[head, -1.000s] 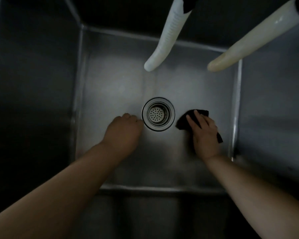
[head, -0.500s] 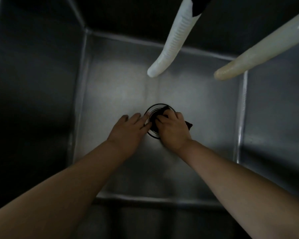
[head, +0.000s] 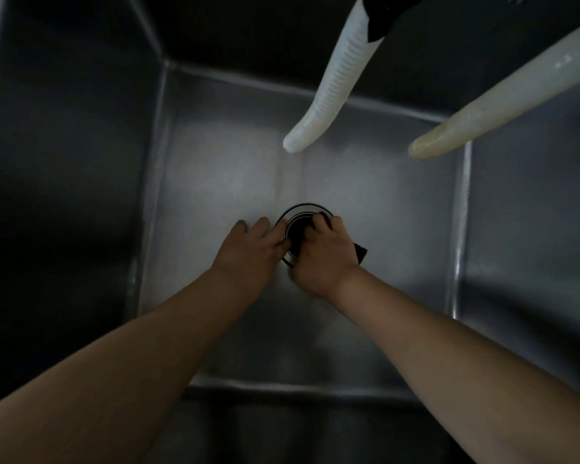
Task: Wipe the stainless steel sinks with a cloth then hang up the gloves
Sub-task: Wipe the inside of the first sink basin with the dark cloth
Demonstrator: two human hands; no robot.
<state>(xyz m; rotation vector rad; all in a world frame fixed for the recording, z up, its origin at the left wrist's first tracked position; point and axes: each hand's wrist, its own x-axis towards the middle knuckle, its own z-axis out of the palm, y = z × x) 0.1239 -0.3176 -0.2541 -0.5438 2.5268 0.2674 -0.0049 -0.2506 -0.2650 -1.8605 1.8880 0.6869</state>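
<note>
I look straight down into a deep stainless steel sink. Both my hands are at the round drain in the middle of its floor. My right hand grips a dark cloth and presses it onto the drain; a corner of the cloth sticks out at the right of the hand. My left hand lies flat on the sink floor just left of the drain, its fingertips at the drain's rim. Most of the drain is hidden under the cloth and hands.
Two pale hoses hang down into the sink from above: a white ribbed one over the middle and a cream one at the right. Steep steel walls close in on all sides.
My right hand slid the cloth left from the bare floor onto the drain. My left hand's fingers spread out beside the drain. Since half a second ago both hands have hardly moved.
</note>
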